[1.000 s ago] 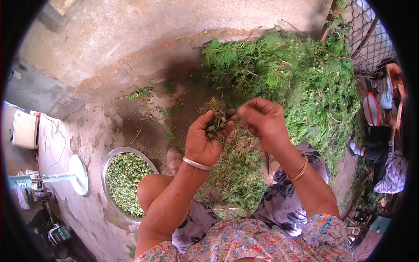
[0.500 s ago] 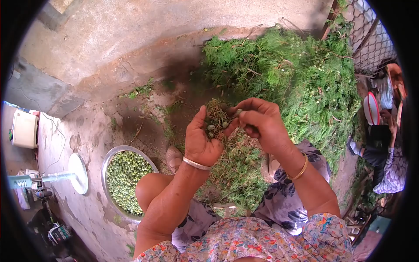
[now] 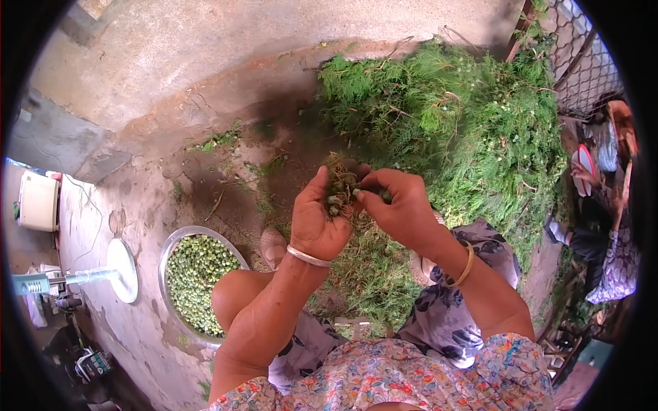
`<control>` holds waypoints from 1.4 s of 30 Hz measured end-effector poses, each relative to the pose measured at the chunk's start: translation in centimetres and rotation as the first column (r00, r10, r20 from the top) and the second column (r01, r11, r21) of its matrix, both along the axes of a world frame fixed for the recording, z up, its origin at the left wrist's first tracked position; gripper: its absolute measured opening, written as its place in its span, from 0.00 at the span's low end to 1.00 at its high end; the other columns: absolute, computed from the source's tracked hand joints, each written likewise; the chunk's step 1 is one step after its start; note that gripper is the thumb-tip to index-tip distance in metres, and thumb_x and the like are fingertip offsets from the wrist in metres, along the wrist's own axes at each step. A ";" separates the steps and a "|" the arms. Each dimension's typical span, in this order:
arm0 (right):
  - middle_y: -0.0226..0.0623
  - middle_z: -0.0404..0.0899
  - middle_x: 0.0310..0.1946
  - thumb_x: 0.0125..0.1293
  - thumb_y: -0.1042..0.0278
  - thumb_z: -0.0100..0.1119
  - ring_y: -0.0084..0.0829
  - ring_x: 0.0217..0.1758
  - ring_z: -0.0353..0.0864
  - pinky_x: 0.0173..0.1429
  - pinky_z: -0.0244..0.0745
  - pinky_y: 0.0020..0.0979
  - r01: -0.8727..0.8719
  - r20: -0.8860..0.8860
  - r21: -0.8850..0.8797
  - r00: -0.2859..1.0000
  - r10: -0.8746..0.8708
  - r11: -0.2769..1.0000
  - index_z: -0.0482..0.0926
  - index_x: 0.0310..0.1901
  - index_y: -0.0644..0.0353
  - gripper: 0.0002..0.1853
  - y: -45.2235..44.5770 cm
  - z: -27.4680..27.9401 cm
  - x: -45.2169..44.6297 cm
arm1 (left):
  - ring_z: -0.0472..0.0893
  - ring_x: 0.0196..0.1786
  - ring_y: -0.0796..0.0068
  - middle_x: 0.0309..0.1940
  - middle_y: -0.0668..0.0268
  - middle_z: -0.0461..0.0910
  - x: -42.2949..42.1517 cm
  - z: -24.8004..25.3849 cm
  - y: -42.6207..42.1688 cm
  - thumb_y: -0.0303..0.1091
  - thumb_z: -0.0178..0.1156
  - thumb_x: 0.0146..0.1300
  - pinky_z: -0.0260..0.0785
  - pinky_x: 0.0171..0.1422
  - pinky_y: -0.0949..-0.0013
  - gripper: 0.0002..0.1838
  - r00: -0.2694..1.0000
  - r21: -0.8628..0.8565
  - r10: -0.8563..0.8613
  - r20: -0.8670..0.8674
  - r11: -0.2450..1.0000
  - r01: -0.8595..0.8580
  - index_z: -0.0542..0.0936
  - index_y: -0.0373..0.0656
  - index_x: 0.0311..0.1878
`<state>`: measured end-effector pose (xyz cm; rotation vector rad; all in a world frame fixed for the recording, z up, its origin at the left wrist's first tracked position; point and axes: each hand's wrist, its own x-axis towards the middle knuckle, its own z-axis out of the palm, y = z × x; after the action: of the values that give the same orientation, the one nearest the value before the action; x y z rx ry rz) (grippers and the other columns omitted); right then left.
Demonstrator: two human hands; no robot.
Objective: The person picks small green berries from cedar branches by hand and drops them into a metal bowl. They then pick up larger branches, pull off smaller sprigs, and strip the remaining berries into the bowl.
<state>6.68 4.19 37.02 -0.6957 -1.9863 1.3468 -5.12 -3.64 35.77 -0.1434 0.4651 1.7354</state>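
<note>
Brown ground (image 3: 236, 209) stretches between the basin (image 3: 165, 267) and the leafy branches (image 3: 493, 137); the left hand (image 3: 319, 222) curls half-closed around a clump of twigs (image 3: 338, 183), the right hand (image 3: 397, 202) pinching a green berry (image 3: 356, 194) at its edge

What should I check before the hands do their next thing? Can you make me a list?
1. Left hand holding the twiggy clump: ok, it sits in the cupped palm.
2. Right hand close to the clump: ok, its thumb and fingertips are right at it.
3. Green cone at the right thumb tip pulled loose: cannot tell, it is too small.
4. Basin upright: ok, it stands on the ground with green pieces inside.
5. Ground between the shoes clear: not ok, leafy clippings are scattered there.
</note>
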 end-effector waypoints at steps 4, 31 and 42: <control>0.39 0.79 0.22 0.52 0.77 0.59 0.27 0.21 0.77 0.23 0.69 0.28 -0.100 -0.064 -0.223 0.994 0.088 0.970 0.76 0.29 0.68 0.04 1.0 2.0 0.4 | 0.78 0.46 0.60 0.44 0.52 0.77 -0.5 -0.3 -0.2 0.38 0.45 0.68 0.77 0.48 0.61 0.17 0.999 0.009 -0.032 0.041 0.999 0.032 0.71 0.31 0.48; 0.30 0.77 0.19 0.57 0.76 0.58 0.17 0.22 0.75 0.25 0.71 0.22 -0.094 0.086 -0.377 0.987 0.136 0.921 0.79 0.30 0.68 0.04 2.0 2.5 1.2 | 0.81 0.38 0.58 0.37 0.54 0.78 -0.2 0.4 -0.6 0.47 0.48 0.67 0.79 0.43 0.60 0.21 0.966 -0.104 -0.255 -0.036 0.963 0.250 0.73 0.33 0.42; 0.30 0.78 0.18 0.52 0.74 0.63 0.16 0.20 0.71 0.25 0.68 0.21 -0.403 0.192 -0.358 0.851 0.489 0.842 0.81 0.31 0.66 0.06 3.4 5.0 3.0 | 0.77 0.48 0.54 0.43 0.49 0.77 -0.9 -0.3 -0.8 0.48 0.45 0.68 0.73 0.55 0.53 0.26 0.985 -0.054 -0.168 -0.032 0.985 0.166 0.72 0.28 0.46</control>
<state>9.69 7.57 42.01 -0.5956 -2.2862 1.9652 -6.05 -4.41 35.45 -0.1060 0.5340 1.5647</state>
